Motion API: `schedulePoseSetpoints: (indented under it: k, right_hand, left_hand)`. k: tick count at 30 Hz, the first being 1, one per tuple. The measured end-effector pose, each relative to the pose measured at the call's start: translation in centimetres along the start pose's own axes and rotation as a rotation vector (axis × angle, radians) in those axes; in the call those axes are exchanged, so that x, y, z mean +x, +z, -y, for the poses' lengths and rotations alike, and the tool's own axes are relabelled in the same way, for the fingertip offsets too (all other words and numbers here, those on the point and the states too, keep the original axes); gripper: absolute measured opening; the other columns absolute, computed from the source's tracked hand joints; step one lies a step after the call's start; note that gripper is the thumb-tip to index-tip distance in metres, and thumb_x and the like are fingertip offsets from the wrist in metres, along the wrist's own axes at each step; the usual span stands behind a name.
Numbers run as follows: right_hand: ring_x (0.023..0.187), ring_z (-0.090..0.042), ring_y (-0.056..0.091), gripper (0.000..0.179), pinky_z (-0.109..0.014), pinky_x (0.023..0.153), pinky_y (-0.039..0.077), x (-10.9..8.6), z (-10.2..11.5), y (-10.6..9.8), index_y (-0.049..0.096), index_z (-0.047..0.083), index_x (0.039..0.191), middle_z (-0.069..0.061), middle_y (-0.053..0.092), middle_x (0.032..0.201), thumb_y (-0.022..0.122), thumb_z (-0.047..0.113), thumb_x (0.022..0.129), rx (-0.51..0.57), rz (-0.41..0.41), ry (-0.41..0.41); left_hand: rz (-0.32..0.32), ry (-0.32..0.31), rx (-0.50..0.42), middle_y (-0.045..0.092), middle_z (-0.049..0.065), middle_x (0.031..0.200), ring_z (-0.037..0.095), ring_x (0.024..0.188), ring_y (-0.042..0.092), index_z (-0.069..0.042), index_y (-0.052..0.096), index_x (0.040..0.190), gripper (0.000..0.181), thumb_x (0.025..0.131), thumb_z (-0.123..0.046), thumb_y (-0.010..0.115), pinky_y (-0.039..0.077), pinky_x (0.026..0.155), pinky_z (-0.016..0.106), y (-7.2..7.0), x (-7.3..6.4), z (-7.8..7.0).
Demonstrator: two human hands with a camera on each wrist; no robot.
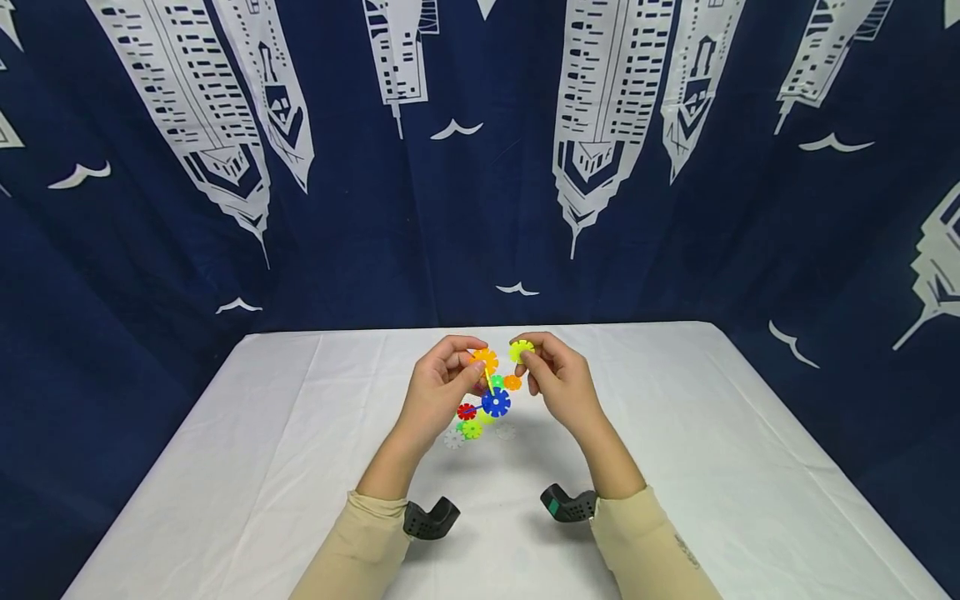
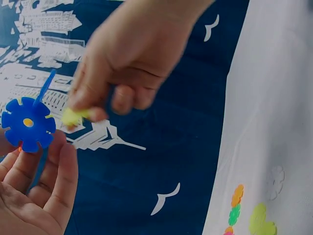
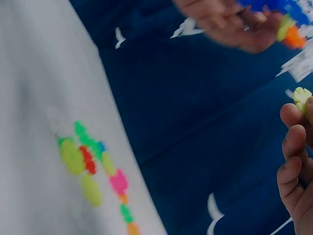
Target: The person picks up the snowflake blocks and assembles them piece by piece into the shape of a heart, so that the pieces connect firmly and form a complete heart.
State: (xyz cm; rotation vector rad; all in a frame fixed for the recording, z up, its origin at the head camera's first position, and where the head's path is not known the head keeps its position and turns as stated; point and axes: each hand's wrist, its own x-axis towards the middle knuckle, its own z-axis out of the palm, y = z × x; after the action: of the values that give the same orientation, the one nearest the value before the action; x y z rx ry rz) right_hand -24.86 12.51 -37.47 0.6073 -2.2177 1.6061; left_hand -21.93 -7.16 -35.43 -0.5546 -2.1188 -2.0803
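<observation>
My left hand [image 1: 442,383] grips a small joined piece of notched plastic discs above the table. In it I see an orange disc [image 1: 486,358], a yellow disc [image 1: 490,382] edge-on and a blue disc [image 1: 496,402]. The left wrist view shows a second blue disc [image 2: 45,86] slotted into the first at an angle. Between thumb and fingers, my right hand [image 1: 561,379] pinches a single yellow-green notched disc [image 1: 520,351]. It is held apart from the joined piece, to its right. That disc is blurred in the left wrist view.
Loose notched discs lie on the white-covered table [image 1: 300,467] beneath the hands: a red disc [image 1: 467,412], a yellow-green disc [image 1: 471,429], an orange disc [image 1: 512,382], and several green, pink and clear ones. A dark blue curtain [image 1: 465,217] with white buildings hangs behind the table's far edge.
</observation>
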Motion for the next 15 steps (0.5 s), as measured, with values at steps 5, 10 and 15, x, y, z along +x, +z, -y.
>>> schedulePoseSetpoints:
  k: [5, 10, 15]
  right_hand:
    - [0.053, -0.015, 0.051, 0.019, -0.022, 0.049, 0.044, -0.2, 1.5, -0.4, 0.064, 0.007, 0.118, -0.016, 0.065, 0.076, 0.057, 0.005, 0.100, 0.050, -0.004, -0.116]
    - [0.054, -0.014, 0.052, 0.017, -0.023, 0.051, 0.048, -0.5, 2.2, -0.2, 0.064, 0.004, 0.112, -0.017, 0.065, 0.075, 0.056, -0.002, 0.098, 0.061, 0.029, -0.236]
    - [0.053, -0.014, 0.051, 0.018, -0.024, 0.049, 0.048, -0.7, 2.3, 0.1, 0.064, 0.003, 0.108, -0.017, 0.065, 0.073, 0.057, -0.007, 0.096, 0.074, 0.043, -0.317]
  left_hand:
    - [0.026, 0.019, 0.000, 0.060, 0.011, 0.078, 0.016, 0.071, 0.058, -0.003, 0.058, 0.120, 0.022, 0.098, -0.004, 0.057, 0.052, 0.068, 0.020, 0.0, -0.1, 0.2]
    - [0.114, -0.006, -0.087, 0.052, 0.003, 0.072, 0.012, 0.061, 0.046, -0.001, 0.049, 0.123, 0.024, 0.099, -0.004, 0.053, 0.040, 0.055, 0.019, 0.0, -0.3, -0.1]
    - [0.181, -0.026, -0.155, 0.047, -0.002, 0.064, 0.010, 0.052, 0.041, -0.004, 0.044, 0.122, 0.023, 0.100, -0.005, 0.050, 0.034, 0.048, 0.018, -0.1, -0.4, -0.2]
